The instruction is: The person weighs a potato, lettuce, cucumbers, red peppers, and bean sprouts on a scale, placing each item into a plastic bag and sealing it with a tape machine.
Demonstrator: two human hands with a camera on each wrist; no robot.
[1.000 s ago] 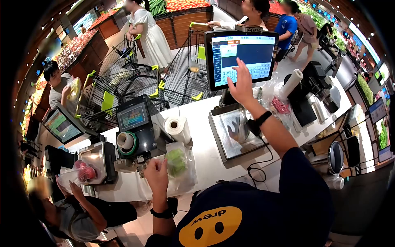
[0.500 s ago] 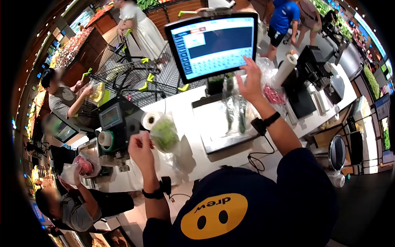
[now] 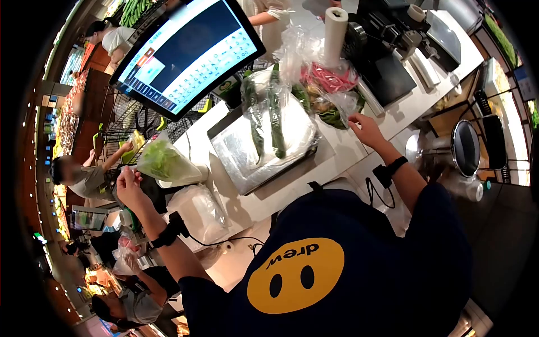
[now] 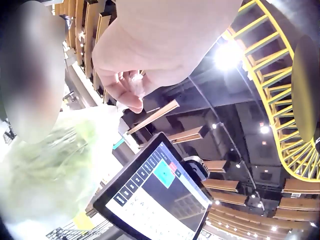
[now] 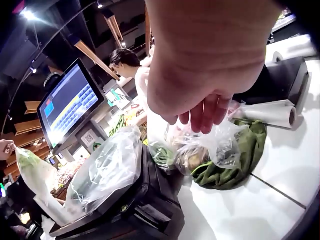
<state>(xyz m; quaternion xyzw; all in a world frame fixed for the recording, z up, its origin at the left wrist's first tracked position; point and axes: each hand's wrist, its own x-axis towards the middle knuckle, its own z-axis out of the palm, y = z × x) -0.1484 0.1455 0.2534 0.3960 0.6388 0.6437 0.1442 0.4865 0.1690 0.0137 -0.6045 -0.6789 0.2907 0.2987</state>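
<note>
My left hand (image 3: 133, 191) pinches the gathered top of a clear plastic bag of green leafy vegetables (image 3: 163, 159); the bag hangs at the left of the counter. In the left wrist view, the twisted plastic (image 4: 134, 84) shows between finger and thumb. My right hand (image 3: 370, 133) is over the counter's right part, fingers loosely bent, fingertips right at a cluster of bagged produce (image 5: 195, 159). That cluster includes a bag of reddish-pink produce (image 3: 331, 77) and dark green leaves (image 3: 335, 118). A clear bag of long green vegetables (image 3: 275, 121) lies on the metal weighing scale (image 3: 236, 160).
The scale's touchscreen (image 3: 191, 53) stands behind it. A plastic bag roll (image 3: 335, 36) and black machines (image 3: 387, 73) are at the back right. A crumpled clear bag (image 3: 196, 210) lies at the counter's left. Other people (image 3: 87, 180) and shopping carts (image 3: 140, 112) are beyond the counter.
My right hand has come down from the touchscreen to the bagged produce at the right. My left hand has moved left with its bag. The bag of long green vegetables now shows on the scale.
</note>
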